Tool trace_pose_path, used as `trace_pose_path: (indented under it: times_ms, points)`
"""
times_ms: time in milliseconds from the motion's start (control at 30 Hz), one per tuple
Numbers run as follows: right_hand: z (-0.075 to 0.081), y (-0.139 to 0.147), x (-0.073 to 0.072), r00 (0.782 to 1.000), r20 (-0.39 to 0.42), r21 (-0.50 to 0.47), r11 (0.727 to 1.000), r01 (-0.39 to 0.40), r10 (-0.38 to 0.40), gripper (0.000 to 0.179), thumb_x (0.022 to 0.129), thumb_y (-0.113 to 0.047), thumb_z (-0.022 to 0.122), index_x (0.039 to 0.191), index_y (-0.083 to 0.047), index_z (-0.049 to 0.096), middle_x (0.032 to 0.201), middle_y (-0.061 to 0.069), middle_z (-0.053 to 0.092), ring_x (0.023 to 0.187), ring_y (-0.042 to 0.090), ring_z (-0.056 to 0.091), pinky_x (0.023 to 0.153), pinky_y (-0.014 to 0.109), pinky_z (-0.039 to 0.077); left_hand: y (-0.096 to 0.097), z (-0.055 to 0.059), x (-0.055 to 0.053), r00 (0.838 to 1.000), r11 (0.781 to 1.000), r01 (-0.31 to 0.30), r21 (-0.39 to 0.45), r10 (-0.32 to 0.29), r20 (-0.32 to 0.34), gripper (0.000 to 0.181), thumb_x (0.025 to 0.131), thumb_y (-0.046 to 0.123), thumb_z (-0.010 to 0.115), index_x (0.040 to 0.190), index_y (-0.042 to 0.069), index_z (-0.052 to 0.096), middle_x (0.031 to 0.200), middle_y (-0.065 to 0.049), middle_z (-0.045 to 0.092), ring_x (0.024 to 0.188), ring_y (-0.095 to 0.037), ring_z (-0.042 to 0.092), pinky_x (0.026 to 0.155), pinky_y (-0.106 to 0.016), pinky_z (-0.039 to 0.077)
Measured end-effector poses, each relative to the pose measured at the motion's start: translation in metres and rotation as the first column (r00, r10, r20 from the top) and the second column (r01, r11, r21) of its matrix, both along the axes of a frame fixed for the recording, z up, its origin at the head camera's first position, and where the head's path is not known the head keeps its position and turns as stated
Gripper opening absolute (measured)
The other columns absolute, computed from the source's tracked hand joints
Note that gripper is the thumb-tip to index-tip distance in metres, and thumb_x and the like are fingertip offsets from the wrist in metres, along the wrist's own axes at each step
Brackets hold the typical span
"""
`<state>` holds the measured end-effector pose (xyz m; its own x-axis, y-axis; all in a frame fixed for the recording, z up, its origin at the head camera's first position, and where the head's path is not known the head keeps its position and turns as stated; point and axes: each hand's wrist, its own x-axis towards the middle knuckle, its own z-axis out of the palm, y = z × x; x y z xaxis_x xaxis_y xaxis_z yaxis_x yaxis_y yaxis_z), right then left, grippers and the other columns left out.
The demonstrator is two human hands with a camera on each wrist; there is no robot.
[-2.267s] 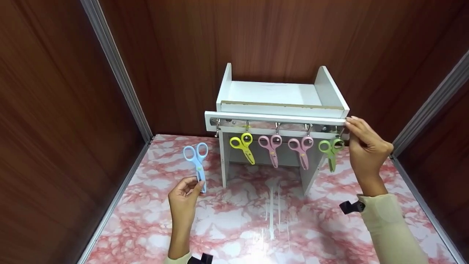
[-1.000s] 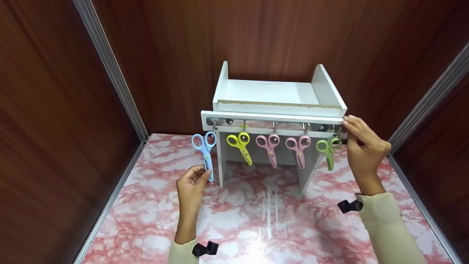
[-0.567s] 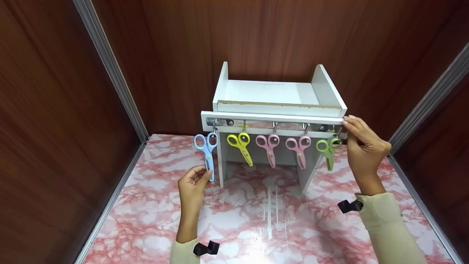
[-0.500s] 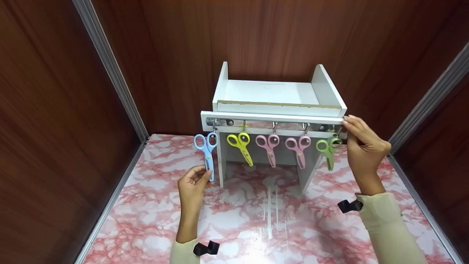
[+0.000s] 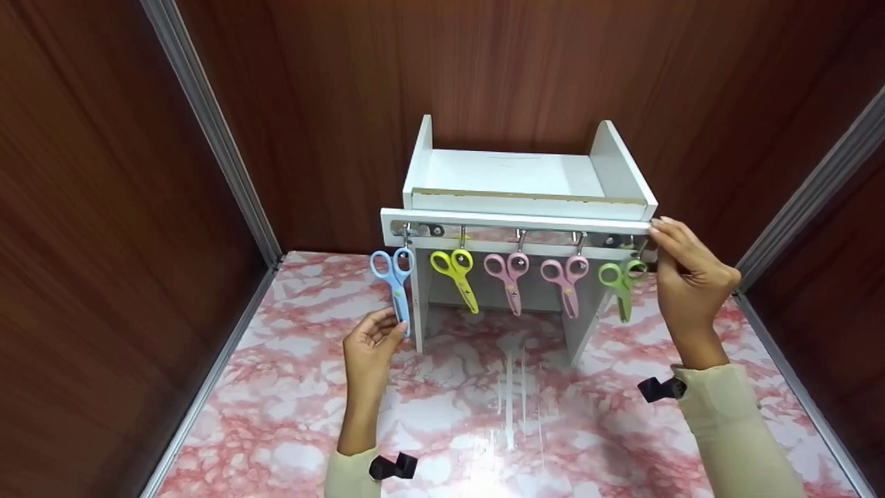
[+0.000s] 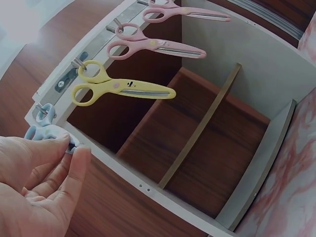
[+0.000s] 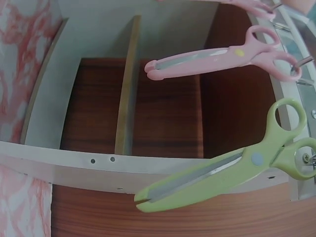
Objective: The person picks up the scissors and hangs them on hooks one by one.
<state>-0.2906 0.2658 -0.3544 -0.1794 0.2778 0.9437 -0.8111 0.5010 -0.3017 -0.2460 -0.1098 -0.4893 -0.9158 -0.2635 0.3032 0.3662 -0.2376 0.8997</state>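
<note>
the left hand (image 5: 373, 340) pinched the tip of small blue scissors (image 5: 396, 280) hanging from the white shelf's (image 5: 515, 181) hook rail; the right hand (image 5: 691, 280) gripped the rail's end.

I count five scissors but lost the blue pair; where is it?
In the head view, the blue scissors hang at the rack's left end, beside the yellow scissors, their tip pinched by the left hand.
</note>
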Motion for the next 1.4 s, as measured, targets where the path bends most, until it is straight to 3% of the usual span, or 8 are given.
trace_pose_path:
  times_ms: [233,400,667,1033,1400]
  points:
    - [0.0,0.0,0.0,1.0,0.0,0.001,1.0,-0.008,0.008,0.018,0.076,0.018,0.065,0.079,0.003,0.075,0.086,0.022,0.07,0.086,0.038,0.066,0.085,0.04,0.053,0.003,-0.004,-0.007,1.0,1.0,-0.007,-0.03,0.007,-0.015,0.035,0.081,0.003,0.073,0.114,-0.004,0.062,0.098,-0.023,0.063,0.085,-0.029,0.063,0.072,-0.043,0.057]
    - [0.0,0.0,0.0,1.0,0.001,-0.001,1.0,-0.005,0.005,0.018,0.075,0.019,0.065,0.078,0.004,0.075,0.086,0.021,0.07,0.086,0.037,0.067,0.085,0.04,0.054,0.005,-0.003,-0.013,1.0,1.0,-0.001,-0.017,0.001,-0.008,0.036,0.08,-0.004,0.072,0.113,-0.007,0.061,0.097,-0.023,0.064,0.083,-0.027,0.064,0.07,-0.032,0.058]
    - [0.001,0.001,0.002,1.0,0.014,0.015,1.0,-0.001,0.001,0.019,0.077,0.018,0.065,0.08,0.003,0.075,0.086,0.022,0.07,0.086,0.038,0.066,0.086,0.04,0.053,0.011,0.013,-0.012,1.0,0.999,0.003,-0.037,-0.003,-0.002,0.033,0.078,-0.012,0.068,0.11,-0.014,0.058,0.095,-0.027,0.063,0.082,-0.027,0.064,0.07,-0.025,0.056]
    - [-0.002,0.001,0.003,1.0,0.011,0.02,1.0,0.008,-0.008,0.019,0.076,0.018,0.065,0.081,0.003,0.075,0.087,0.023,0.069,0.087,0.037,0.067,0.086,0.04,0.053,0.015,0.009,-0.021,0.998,0.999,0.034,-0.026,-0.033,0.047,0.032,0.077,-0.012,0.069,0.108,-0.016,0.059,0.096,-0.026,0.062,0.083,-0.029,0.063,0.067,-0.025,0.057]
    - [0.0,0.001,0.002,1.0,0.004,0.014,1.0,0.013,-0.013,0.019,0.076,0.018,0.065,0.079,0.002,0.076,0.085,0.023,0.069,0.086,0.037,0.067,0.085,0.04,0.054,0.017,0.006,-0.028,0.998,0.994,0.058,-0.093,-0.056,0.026,0.032,0.078,-0.011,0.068,0.11,-0.014,0.06,0.1,-0.029,0.062,0.087,-0.035,0.062,0.069,-0.025,0.055]
